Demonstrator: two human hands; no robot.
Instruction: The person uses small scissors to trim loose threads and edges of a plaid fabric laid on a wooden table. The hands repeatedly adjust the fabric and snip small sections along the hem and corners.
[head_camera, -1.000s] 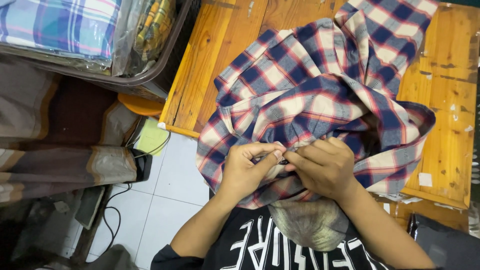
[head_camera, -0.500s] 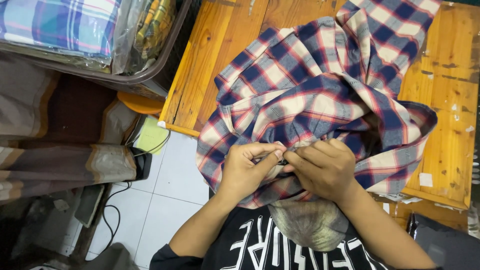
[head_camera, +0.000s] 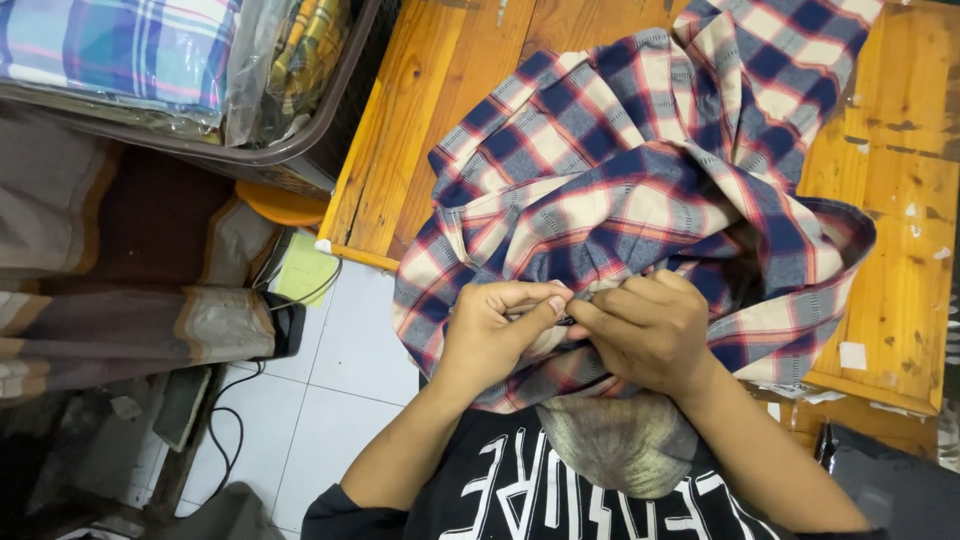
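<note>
**Both hands pinch the hem of a plaid shirt at the tabletop's near edge**

A plaid shirt (head_camera: 640, 190) in navy, red and cream lies bunched across the wooden tabletop (head_camera: 900, 250), filling the centre and upper right of the frame, with its lower folds hanging over the near edge toward the person. The left hand (head_camera: 495, 335) and the right hand (head_camera: 650, 330) meet at the lower centre of the frame, right at that hanging part of the cloth. Both are closed on the fabric: the left pinches a fold between thumb and forefinger, and the right curls its fingers around the cloth just beside it, thumb tips almost touching. A small dark item shows between the fingertips, too small to identify.

In the upper left of the frame a brown tub (head_camera: 300, 150) holds folded checked fabric wrapped in clear plastic (head_camera: 120, 50). Below it, at the left, lies striped brown and grey cloth (head_camera: 110, 300). A yellow-green pad (head_camera: 305, 268) and a dark cable (head_camera: 240, 400) rest on the white tiled floor (head_camera: 340, 400) beside the tabletop. The person wears a black top with white lettering, seen at the bottom of the frame.
</note>
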